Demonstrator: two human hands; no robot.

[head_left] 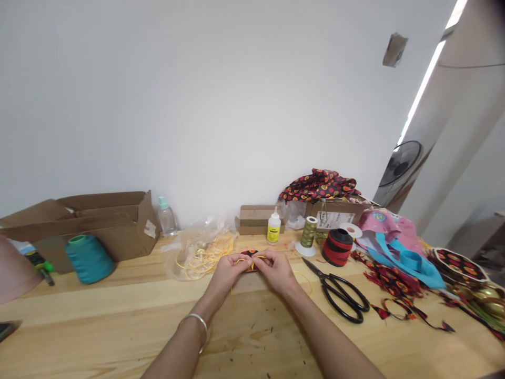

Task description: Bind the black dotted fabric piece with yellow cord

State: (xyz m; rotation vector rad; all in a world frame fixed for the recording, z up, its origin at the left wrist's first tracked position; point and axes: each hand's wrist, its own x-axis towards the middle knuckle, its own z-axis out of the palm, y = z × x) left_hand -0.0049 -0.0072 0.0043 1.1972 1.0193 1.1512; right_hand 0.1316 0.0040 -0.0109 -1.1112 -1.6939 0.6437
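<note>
Both hands meet at the middle of the wooden table [130, 321]. My left hand [228, 271] and my right hand [276, 269] pinch a small patterned fabric piece [250, 257], dark with red and orange, from either side. A thin yellow cord [300, 276] runs through the fingers and trails off to the right. A silver bangle [196, 322] sits on my left wrist. Fingers of both hands are curled and closed on the piece.
Black scissors [342, 296] lie right of my hands. Behind are a glue bottle [273, 227], an olive thread spool [308, 233], a red-and-black ribbon roll [337, 246], and a plastic bag of yellow cord [205, 250]. A teal thread cone [88, 259] and a cardboard box [98, 221] stand left; fabric scraps [394, 279] right.
</note>
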